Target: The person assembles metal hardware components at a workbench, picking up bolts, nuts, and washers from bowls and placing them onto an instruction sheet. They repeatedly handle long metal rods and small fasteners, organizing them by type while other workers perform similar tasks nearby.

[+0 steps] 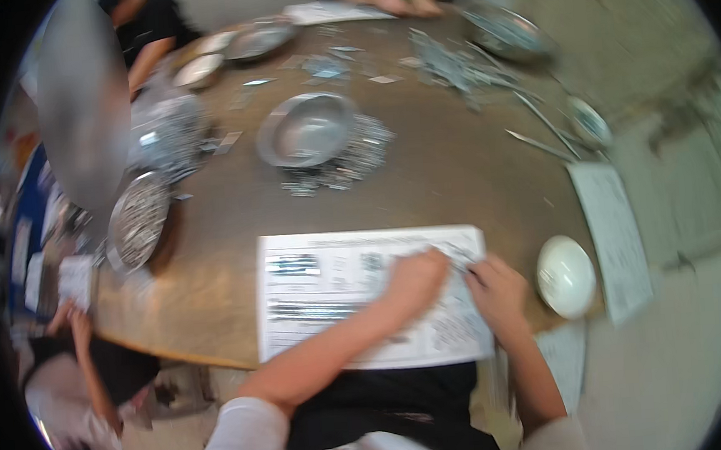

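A white printed sheet (453, 233) lies on the table in front of me. My left hand (419, 281) is over its upper right part, fingers bent and pressed together. My right hand (499, 290) is at the sheet's right edge, fingers pinched toward the left one. Between the fingertips is a small, dark-and-silver blurred spot; what they hold I cannot make out. Long silver strips (316, 309) lie across the sheet, left of my left forearm. Below my hands, a patch of small grey pieces (458, 328) shows on the paper, blurred.
A white bowl (566, 277) stands right of my right hand. Ahead, a metal bowl (275, 139) sits beside scattered small metal pieces (364, 154). An oval metal dish (139, 224) of pieces is at left. Thin metal strips (454, 68) lie at far right. Other people's hands (412, 6) are across the table.
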Action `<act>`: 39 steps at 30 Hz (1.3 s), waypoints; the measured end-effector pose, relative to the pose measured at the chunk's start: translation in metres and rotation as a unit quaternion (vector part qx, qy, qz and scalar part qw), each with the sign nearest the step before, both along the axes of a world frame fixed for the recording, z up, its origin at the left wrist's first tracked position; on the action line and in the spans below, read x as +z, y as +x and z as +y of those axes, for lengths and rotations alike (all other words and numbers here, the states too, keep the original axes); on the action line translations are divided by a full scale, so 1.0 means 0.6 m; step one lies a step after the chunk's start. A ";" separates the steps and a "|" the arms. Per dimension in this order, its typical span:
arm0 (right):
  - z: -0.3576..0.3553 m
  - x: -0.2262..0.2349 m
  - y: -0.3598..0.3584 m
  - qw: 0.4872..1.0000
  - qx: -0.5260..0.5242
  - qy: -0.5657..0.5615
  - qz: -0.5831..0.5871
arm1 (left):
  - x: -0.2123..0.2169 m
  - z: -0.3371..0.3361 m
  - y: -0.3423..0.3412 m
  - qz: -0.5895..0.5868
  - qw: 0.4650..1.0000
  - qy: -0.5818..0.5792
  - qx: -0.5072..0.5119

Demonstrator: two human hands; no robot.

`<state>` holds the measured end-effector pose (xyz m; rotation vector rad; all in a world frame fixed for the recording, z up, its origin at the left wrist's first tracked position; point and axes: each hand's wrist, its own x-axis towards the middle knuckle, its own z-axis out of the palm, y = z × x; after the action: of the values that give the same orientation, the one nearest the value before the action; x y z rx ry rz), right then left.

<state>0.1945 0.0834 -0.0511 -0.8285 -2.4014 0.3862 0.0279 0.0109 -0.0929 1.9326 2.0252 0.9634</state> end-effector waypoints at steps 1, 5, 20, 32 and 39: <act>-0.009 0.002 0.003 0.999 -0.026 -0.035 -0.013 | -0.024 0.008 0.007 0.025 0.999 -0.038 0.009; -0.031 0.004 0.042 0.990 -0.095 -0.055 0.085 | 0.092 -0.042 -0.081 -0.100 0.993 0.061 0.010; -0.028 -0.040 0.045 0.982 -0.117 -0.076 0.127 | 0.118 -0.381 -0.718 0.120 0.854 -0.153 0.483; 0.006 -0.089 0.074 0.950 -0.141 -0.188 0.206 | 0.062 -0.460 -0.808 -0.445 0.774 0.072 0.445; -0.020 -0.019 0.052 0.913 -0.137 -0.276 0.266 | 0.187 -0.387 -0.702 -0.613 0.747 0.104 0.235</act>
<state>0.2259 0.0717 -0.0627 -1.1098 -1.6509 1.0558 -0.3932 -0.2216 0.0196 0.3562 1.4897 1.9058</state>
